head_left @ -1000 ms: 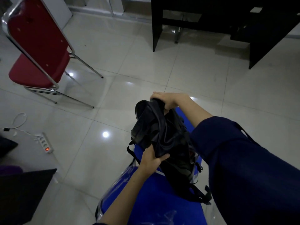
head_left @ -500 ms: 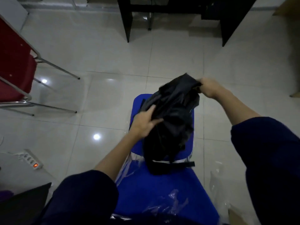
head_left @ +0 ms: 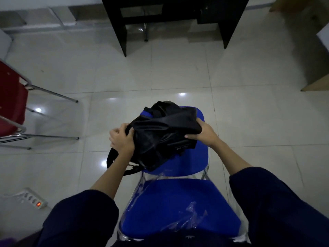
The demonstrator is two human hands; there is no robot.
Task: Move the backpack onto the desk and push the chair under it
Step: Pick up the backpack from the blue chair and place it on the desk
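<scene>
Black backpack sits crumpled on the blue chair, over the part farther from the person, held from both sides. Its long axis runs roughly left-right between the hands, tilted, the right end a little farther away; which end is the top can't be told. One strap loop hangs off the chair edge below the left hand.

Left hand is clenched on the bag's left end, fingers curled into the fabric. Right hand clamps the bag's right end, thumb on the near face, fingers wrapped over the far side. Both sleeves dark blue.

Clear plastic wrap lies loose on the nearer blue panel.

Beyond the hands: open tiled floor, then the black desk, only its legs and underside in view. Left of the left hand, well apart: red chair with chrome legs. Near-left of the left forearm: white power strip, switch lit red. Far right of the right hand: tan furniture edge.
</scene>
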